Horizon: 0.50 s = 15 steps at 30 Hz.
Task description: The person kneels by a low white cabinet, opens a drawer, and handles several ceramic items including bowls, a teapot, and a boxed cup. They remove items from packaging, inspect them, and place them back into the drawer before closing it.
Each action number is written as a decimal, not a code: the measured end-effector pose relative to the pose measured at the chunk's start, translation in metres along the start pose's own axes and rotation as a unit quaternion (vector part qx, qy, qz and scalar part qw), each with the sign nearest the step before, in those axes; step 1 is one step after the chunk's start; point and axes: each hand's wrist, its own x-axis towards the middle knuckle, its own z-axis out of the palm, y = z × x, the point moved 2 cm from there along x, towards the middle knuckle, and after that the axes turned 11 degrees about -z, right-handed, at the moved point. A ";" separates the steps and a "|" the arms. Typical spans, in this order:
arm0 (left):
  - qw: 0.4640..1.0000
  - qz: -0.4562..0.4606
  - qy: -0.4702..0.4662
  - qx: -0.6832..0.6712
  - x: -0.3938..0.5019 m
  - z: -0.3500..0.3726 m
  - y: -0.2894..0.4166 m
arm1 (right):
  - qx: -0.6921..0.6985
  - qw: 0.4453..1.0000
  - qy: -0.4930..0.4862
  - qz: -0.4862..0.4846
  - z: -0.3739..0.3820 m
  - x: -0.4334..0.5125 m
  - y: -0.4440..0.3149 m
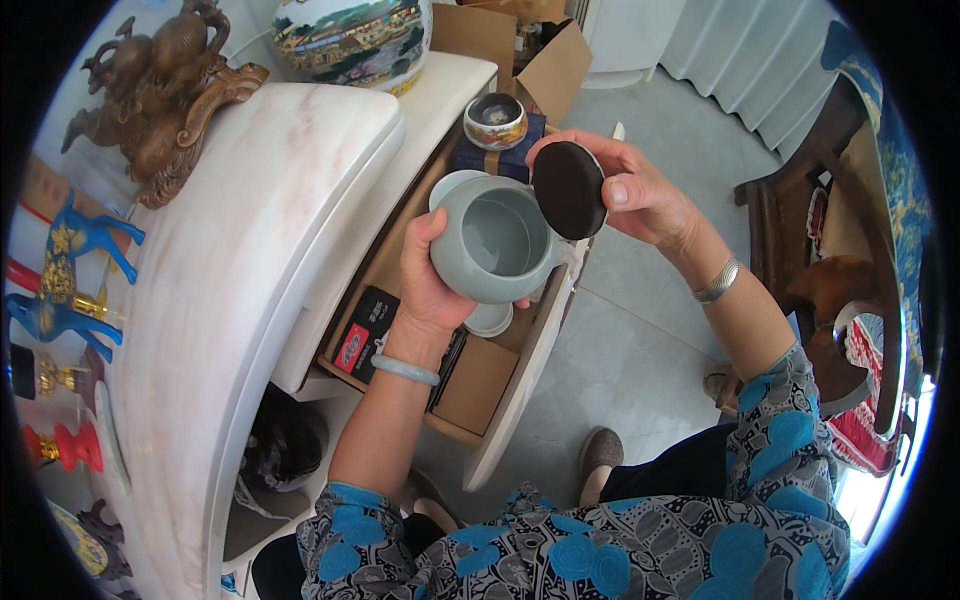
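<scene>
My left hand [431,274] holds a round celadon ceramic jar [457,259] over the drawer, its mouth facing up toward me. The jar's glazed inside shows nothing in it. In my right hand [637,184] is a round lid [568,191] with a dark brown underside, turned on edge beside the jar's rim and apart from the opening. Below, the pulled-out drawer [517,401] holds a dark printed box [365,330], a plain brown cardboard box [474,381] and a pale round dish [489,320]. Part of another pale round piece [450,187] shows behind the jar.
A painted bowl [495,122] sits on a dark blue box [499,159] at the drawer's far end. The marble-topped cabinet [300,195] at left carries a carved wooden figure [169,97] and a large painted vase [356,41]. An open carton [555,71] and wooden chair [780,202] stand nearby.
</scene>
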 end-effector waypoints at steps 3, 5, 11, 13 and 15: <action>1.000 -0.006 -0.014 0.011 0.003 0.006 0.000 | 0.058 0.998 0.000 0.009 -0.010 -0.004 0.008; 1.000 -0.008 -0.011 0.020 0.004 0.010 -0.001 | 0.088 0.996 0.002 0.014 -0.016 -0.006 0.012; 0.999 -0.032 -0.003 0.016 0.007 0.008 -0.003 | 0.141 0.990 0.007 0.001 -0.024 -0.011 0.021; 0.999 -0.041 -0.012 0.008 0.007 0.004 -0.004 | 0.146 0.989 0.006 -0.001 -0.025 -0.012 0.022; 0.999 -0.048 -0.022 -0.002 0.006 -0.001 -0.005 | 0.151 0.989 -0.008 -0.004 -0.024 -0.012 0.024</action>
